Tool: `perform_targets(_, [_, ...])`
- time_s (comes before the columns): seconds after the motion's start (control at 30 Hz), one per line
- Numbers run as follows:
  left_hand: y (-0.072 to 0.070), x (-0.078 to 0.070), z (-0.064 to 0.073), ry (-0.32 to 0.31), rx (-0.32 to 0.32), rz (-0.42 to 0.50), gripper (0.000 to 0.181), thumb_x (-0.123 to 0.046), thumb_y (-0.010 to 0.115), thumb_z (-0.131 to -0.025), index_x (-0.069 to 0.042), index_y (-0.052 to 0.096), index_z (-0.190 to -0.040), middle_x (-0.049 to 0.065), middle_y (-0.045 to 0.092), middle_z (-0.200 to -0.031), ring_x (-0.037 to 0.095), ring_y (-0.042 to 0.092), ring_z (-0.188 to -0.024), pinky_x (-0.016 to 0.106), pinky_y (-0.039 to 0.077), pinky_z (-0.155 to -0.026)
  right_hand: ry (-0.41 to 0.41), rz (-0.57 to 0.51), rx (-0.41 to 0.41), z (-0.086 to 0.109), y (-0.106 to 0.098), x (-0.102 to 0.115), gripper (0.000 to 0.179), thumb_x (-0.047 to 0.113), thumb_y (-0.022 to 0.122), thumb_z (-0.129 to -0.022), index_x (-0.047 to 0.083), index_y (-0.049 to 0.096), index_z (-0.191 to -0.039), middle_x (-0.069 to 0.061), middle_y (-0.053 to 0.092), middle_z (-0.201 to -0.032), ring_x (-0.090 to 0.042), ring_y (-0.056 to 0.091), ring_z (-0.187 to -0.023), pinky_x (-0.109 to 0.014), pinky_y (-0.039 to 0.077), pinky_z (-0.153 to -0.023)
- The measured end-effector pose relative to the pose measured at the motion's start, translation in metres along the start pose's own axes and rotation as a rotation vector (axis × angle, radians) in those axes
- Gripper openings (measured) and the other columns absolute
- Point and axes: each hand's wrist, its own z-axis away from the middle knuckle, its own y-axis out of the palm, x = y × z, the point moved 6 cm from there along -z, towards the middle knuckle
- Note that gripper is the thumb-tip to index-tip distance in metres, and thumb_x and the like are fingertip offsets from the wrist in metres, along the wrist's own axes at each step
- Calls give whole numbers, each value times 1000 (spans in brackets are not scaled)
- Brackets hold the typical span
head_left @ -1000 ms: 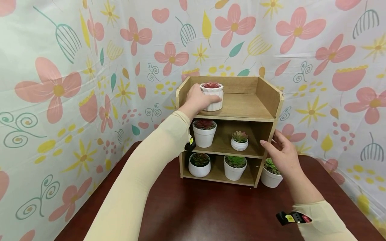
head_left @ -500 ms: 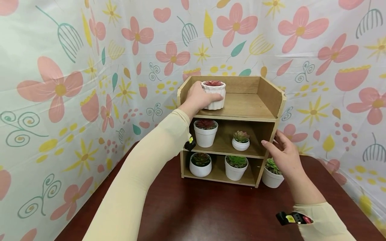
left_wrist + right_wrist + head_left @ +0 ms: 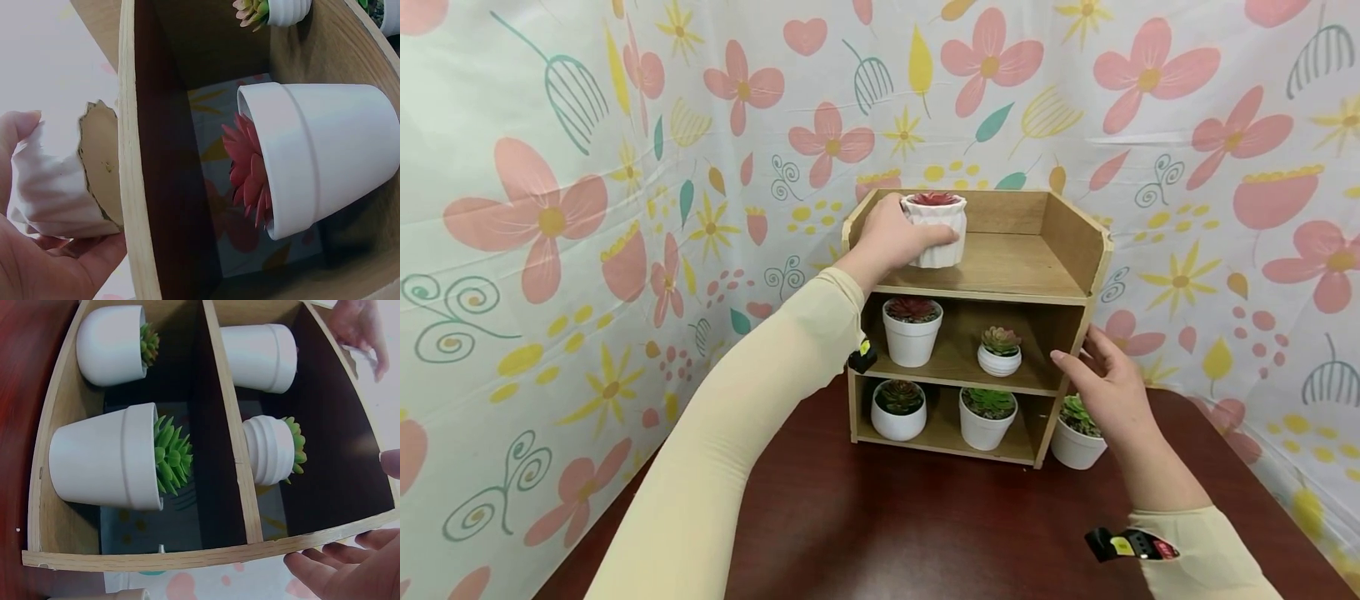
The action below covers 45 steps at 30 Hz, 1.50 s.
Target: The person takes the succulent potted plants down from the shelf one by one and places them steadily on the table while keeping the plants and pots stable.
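Observation:
My left hand grips a white fluted pot holding a red succulent, above the left part of the wooden shelf unit's top board. The pot's tan underside shows in the left wrist view, where the fluted pot is raised off the board. At the unit's right side panel, my right hand holds on, its thumb at the front edge and its fingers on the outer face. In the right wrist view, fingertips of my right hand lie along that panel.
The middle shelf bears a white pot with a dark red succulent and a small ribbed pot. Below stand a rounded pot and a green succulent's pot. Another potted succulent stands on the table, right of the unit.
My left hand has lifted the fluted pot slightly off the top board, with a small shift to the right. The right hand keeps its place on the side panel.

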Motion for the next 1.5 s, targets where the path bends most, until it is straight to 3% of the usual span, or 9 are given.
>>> perform_targets(0.4, [-13,-5,11,58,12,1,71,-51,89,-71,-17,58,-126,-2,66,-117,14,62,-102,26,53,-85,-10,-6,37,1,1,2,75,37,59,-104,26,19,-166,-23,31,-166,-43,40,-148,-8,49,-85])
perform_targets(0.53, [-15,-4,17,77,28,11,71,-48,89,-72,-16,58,-127,0,67,-117,15,63,-103,27,54,-85,-13,-17,50,3,1,4,77,38,60,-104,26,15,-166,-22,26,-168,-45,36,-150,-6,47,-84])
perform_targets(0.73, [-23,0,24,74,5,-32,75,-52,87,-72,-16,57,-131,-1,65,-121,16,61,-108,29,53,-89,-17,-26,65,3,1,5,79,38,60,-104,25,14,-167,-22,23,-169,-46,33,-151,-4,45,-85])
perform_targets(1.0, [-26,5,34,72,68,83,75,-46,89,-73,-13,53,-131,3,61,-123,17,63,-106,28,55,-88,-15,-39,69,2,1,5,78,35,60,-104,28,14,-166,-21,23,-169,-45,33,-151,-6,47,-85])
perform_targets(1.27, [-33,9,43,62,71,73,77,-48,90,-72,-15,53,-132,2,62,-122,16,62,-109,29,53,-92,-17,-42,79,2,2,5,79,36,59,-105,28,12,-167,-20,21,-170,-47,31,-151,-4,45,-84])
perform_targets(1.5, [-38,11,52,106,71,96,71,-44,90,-74,-15,56,-130,2,66,-116,15,65,-104,30,55,-89,-21,-51,84,2,1,4,79,35,59,-105,27,12,-167,-20,21,-170,-48,31,-151,-4,46,-84])
